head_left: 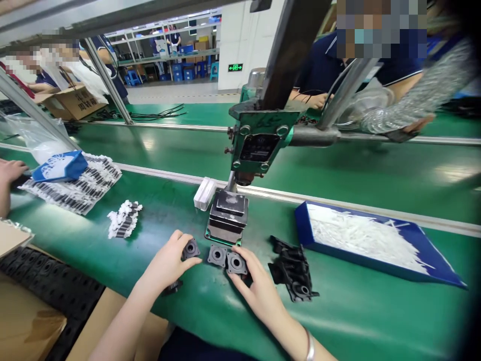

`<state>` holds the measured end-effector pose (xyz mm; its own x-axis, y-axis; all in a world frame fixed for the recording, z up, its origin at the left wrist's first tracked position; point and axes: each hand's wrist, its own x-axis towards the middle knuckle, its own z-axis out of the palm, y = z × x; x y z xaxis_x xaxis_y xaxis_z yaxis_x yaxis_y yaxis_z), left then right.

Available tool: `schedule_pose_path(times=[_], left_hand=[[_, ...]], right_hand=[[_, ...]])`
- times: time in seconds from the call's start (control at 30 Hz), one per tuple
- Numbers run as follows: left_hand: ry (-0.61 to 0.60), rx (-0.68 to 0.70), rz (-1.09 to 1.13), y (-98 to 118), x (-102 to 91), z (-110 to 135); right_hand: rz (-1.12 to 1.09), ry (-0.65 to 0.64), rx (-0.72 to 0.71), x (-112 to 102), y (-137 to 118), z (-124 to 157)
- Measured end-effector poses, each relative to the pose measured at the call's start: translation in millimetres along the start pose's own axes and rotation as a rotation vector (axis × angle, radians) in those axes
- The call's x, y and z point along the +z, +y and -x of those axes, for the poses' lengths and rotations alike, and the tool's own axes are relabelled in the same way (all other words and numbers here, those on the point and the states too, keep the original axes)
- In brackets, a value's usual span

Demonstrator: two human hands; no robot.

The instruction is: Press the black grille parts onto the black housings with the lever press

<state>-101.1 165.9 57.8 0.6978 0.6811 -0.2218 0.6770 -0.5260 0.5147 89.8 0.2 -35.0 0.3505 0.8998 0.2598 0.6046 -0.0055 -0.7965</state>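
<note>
The left hand (pixel 167 263) is at lower centre of the frame, above the green worktop (pixel 338 311). Its fingers (pixel 179 237) grasp a black flanged part, the left part (pixel 190 249), lifted slightly and tilted. A dark ring (pixel 173 287) lies on the worktop under the palm. The right hand (pixel 261 293) is just right of centre, and its fingers (pixel 250 261) are extended and unclenched, with the tips touching the right part (pixel 236 263), which lies flat. The middle part (pixel 217 255) lies flat between the other two and touches the right part. All three are just in front of the block (pixel 228 215) at the foot of the press (pixel 259 135). A white bar (pixel 205 193) is just beside the block on its left. A pile (pixel 293 273) of black parts lies right of the right hand, near a blue tray (pixel 305 226) of white pieces. At centre left is a small heap (pixel 124 219) of white and black pieces. At the left edge, a co-worker's hand (pixel 9 173) is next to a blue box (pixel 62 167).
</note>
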Motion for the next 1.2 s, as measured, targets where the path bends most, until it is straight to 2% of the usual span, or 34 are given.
schedule_pose_path(times=[0.1, 0.2, 0.3, 0.43, 0.57, 0.7, 0.8, 0.9, 1.0, 1.2], left_hand=[[0.005, -0.026, -0.069, 11, 7.1, -8], [-0.061, 0.008, -0.09, 18, 7.9, -9], [-0.108, 0.033, -0.104, 20, 4.5, -8], [-0.102, 0.025, -0.127, 22, 2.3, -9], [-0.167, 0.083, -0.208, 28, 2.0, -10], [-0.181, 0.001, -0.358, 31, 2.3, -9], [-0.12, -0.095, -0.482, 27, 3.1, -8], [-0.099, -0.056, -0.504, 20, 2.6, -4], [-0.182, 0.025, -0.487, 16, 0.7, -1], [-0.173, -0.067, -0.473, 29, 0.8, -11]], right_hand=[[-0.02, 0.035, 0.021, 1, 0, -2], [-0.025, 0.062, 0.033, 1, -2, -4], [-0.025, 0.041, 0.019, -1, -5, -4], [-0.05, 0.0, 0.013, -3, -7, -3], [-0.072, -0.009, 0.029, -5, -9, -4], [-0.095, -0.03, 0.049, -7, -12, -5], [-0.113, -0.049, 0.058, -8, -14, -6], [-0.118, -0.053, 0.056, -8, -14, -6], [-0.114, -0.041, 0.053, -7, -13, -5], [-0.095, -0.032, 0.058, -7, -10, -4]])
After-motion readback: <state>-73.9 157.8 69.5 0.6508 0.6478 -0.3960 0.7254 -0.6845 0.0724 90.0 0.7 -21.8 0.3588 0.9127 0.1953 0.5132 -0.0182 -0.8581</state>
